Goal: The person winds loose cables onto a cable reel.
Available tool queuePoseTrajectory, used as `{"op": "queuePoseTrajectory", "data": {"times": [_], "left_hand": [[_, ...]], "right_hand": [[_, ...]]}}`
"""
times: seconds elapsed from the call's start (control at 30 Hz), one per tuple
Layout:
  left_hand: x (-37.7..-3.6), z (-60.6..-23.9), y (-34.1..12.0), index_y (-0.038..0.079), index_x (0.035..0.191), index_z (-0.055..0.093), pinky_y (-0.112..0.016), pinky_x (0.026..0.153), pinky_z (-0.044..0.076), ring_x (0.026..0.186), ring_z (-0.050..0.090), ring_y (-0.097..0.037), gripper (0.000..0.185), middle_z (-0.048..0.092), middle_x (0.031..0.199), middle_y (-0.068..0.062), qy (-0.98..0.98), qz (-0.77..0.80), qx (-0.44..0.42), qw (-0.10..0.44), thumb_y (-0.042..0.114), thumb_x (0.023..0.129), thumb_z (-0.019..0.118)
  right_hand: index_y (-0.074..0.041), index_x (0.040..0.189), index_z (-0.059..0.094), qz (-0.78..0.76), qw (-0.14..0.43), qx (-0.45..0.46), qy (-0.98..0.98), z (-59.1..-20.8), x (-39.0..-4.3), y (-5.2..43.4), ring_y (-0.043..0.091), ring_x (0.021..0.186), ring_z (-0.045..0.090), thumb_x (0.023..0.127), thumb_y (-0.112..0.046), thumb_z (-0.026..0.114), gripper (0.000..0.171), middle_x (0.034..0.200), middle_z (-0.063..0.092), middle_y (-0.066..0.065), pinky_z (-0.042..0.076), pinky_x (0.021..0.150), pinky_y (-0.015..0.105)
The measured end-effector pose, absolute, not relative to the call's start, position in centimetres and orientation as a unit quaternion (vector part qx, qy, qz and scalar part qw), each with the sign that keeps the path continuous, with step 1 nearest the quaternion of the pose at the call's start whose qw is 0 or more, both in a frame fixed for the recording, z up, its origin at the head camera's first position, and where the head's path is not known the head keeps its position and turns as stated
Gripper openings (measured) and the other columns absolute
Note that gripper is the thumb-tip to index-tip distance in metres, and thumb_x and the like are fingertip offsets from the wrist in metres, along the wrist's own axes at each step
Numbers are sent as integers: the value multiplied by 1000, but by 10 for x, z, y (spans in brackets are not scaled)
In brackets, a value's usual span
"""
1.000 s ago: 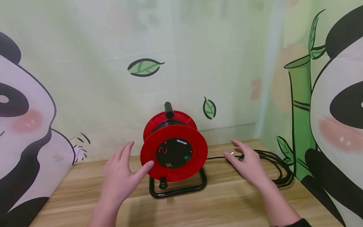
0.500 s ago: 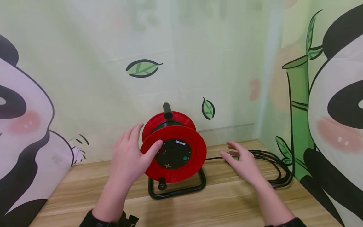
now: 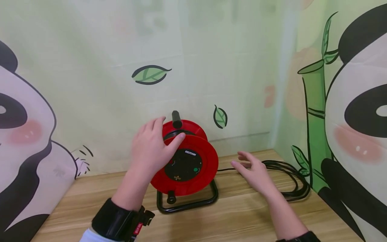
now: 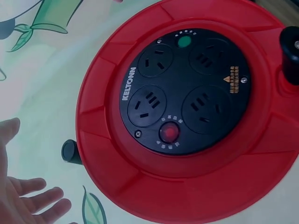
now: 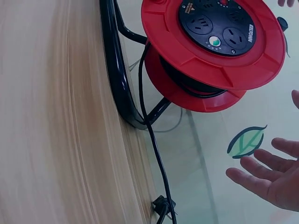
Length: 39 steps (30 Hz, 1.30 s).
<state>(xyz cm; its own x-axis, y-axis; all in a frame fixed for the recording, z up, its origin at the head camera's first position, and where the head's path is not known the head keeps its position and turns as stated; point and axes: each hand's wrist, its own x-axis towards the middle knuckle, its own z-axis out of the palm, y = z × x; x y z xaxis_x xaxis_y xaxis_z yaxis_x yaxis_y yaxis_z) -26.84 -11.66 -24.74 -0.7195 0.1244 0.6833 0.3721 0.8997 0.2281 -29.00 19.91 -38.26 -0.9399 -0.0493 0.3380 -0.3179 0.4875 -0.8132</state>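
A red cable reel [image 3: 198,174] stands upright in a black tube frame [image 3: 193,202] on the wooden table [image 3: 229,218]. Its black socket panel [image 3: 182,164] faces me. My left hand [image 3: 157,141] is spread at the reel's upper left rim, the thumb lying over the front flange and the fingers reaching up toward the black top handle [image 3: 175,119]. In the left wrist view the panel [image 4: 184,91] fills the frame and the fingertips [image 4: 28,203] sit apart at the lower left. My right hand [image 3: 246,164] hovers open just right of the reel, beside the black cable [image 3: 290,179].
The cable runs from the reel's frame [image 5: 117,79] along the table [image 5: 56,140] to a loose coil in the back right corner. Panda-and-bamboo printed walls close in the table at the back and on both sides. A black crank knob [image 3: 171,197] sticks out low on the reel.
My left hand has risen from the reel's lower left side to its upper rim, closer to the top handle. The right hand has drifted slightly left and stays open.
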Motion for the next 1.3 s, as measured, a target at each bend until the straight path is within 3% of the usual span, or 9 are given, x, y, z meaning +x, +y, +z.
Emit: {"op": "queuePoseTrajectory", "data": {"times": [0.27, 0.5, 0.83, 1.13, 1.3], "left_hand": [[-284, -234, -101, 6, 149, 44, -59, 98, 44, 125, 50, -39, 78, 51, 143, -17, -927, -140, -124, 324, 58, 92, 61], [-297, -223, -89, 6, 139, 48, -53, 85, 51, 108, 54, -35, 69, 55, 129, -17, -945, -113, -103, 289, 56, 93, 60], [-313, -217, -76, 3, 127, 54, -46, 79, 55, 93, 59, -32, 59, 54, 116, -16, -962, -99, -77, 243, 52, 93, 61], [-322, -218, -73, 1, 101, 61, -44, 68, 57, 76, 60, -30, 32, 55, 102, -17, -968, -83, -62, 231, 33, 98, 59], [-329, -211, -66, 2, 103, 61, -41, 66, 57, 80, 60, -28, 29, 58, 96, -15, -982, -88, -45, 160, 17, 84, 77]], "right_hand": [[-7, 147, 50, 500, 120, 102, -852, -384, -295, 190, 42, 125, 58, 95, -53, 66, 71, 141, 56, 21, 51, 96, 52], [-8, 147, 49, 526, 96, 100, -839, -387, -298, 183, 42, 126, 57, 96, -50, 67, 69, 143, 54, 21, 57, 83, 45], [-9, 148, 48, 557, 74, 92, -822, -395, -306, 177, 37, 121, 58, 95, -52, 67, 71, 142, 54, 21, 57, 76, 41], [-10, 148, 49, 566, 62, 79, -818, -396, -310, 170, 36, 120, 58, 93, -54, 68, 72, 142, 55, 19, 58, 76, 43], [-12, 148, 49, 573, 56, 75, -814, -397, -311, 169, 37, 123, 56, 93, -54, 68, 72, 142, 54, 18, 58, 80, 49]]}}
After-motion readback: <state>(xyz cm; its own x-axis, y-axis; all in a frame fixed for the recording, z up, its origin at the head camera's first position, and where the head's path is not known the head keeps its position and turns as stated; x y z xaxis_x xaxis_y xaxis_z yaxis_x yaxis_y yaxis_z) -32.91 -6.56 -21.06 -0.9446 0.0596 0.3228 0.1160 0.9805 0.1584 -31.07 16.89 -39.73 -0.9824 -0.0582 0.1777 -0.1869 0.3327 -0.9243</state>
